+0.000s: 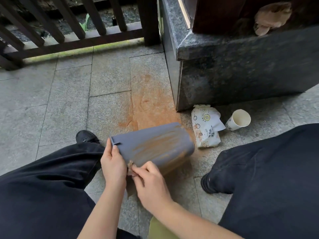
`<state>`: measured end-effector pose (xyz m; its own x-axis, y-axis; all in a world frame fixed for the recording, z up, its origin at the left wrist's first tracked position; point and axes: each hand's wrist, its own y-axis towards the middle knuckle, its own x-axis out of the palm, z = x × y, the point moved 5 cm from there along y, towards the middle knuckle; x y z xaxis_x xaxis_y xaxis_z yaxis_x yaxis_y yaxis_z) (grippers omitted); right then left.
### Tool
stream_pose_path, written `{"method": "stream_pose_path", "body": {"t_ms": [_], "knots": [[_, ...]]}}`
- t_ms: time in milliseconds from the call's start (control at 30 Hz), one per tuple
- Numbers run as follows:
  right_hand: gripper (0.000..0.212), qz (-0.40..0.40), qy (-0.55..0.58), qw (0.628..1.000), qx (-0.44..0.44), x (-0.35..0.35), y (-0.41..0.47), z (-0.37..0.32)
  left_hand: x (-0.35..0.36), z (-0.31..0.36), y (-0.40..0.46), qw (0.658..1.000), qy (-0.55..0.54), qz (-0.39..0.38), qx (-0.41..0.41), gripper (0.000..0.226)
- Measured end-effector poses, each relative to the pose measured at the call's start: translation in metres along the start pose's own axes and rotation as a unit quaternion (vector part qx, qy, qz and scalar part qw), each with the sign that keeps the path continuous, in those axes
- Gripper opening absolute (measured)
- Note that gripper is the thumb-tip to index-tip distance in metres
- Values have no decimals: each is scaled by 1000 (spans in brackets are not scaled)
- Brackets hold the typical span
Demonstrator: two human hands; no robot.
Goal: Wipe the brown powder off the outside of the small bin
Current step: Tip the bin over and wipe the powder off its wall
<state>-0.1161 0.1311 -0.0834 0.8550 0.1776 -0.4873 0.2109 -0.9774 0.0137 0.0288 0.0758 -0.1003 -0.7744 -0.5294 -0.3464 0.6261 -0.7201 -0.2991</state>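
Observation:
A small grey-blue bin (151, 144) lies on its side between my knees, its base toward the right. Streaks of brown powder (155, 144) cover its upper wall and lower edge. My left hand (113, 163) grips the bin at its open rim on the left. My right hand (150, 181) pinches a small brown-stained wipe (130, 165) against the bin's near lower edge, right beside my left hand. Most of the wipe is hidden under my fingers.
Brown powder (150, 104) is spread over the stone floor behind the bin. A pack of wipes (205, 126) and a paper cup (239, 119) lie to the right, beside a dark granite block (241, 71). A wooden railing (69, 31) stands at the back. My legs flank the bin.

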Motion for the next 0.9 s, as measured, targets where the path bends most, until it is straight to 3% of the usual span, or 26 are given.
{"method": "stream_pose_path", "body": {"t_ms": [100, 200, 367, 467, 600, 800, 900], "knots": [[26, 27, -47, 999, -6, -18, 5, 27, -3, -11, 2, 999, -27, 3, -32, 43], [30, 86, -94, 990, 66, -49, 21, 67, -2, -14, 2, 999, -28, 11, -44, 44], [29, 167, -72, 967, 180, -80, 35, 109, -2, -18, 7, 998, -13, 25, -49, 45], [29, 210, -59, 939, 264, -95, 42, 127, -3, -21, 8, 997, -22, 34, -62, 46], [25, 250, -25, 876, 412, -120, 35, 161, -10, -16, 4, 997, -2, 55, -52, 46], [21, 250, 35, 900, 356, -118, 52, 138, -12, 20, -12, 992, 98, 46, 61, 43], [19, 267, 119, 862, 414, -123, 46, 149, -18, 28, -19, 989, 114, 46, 83, 43]]}}
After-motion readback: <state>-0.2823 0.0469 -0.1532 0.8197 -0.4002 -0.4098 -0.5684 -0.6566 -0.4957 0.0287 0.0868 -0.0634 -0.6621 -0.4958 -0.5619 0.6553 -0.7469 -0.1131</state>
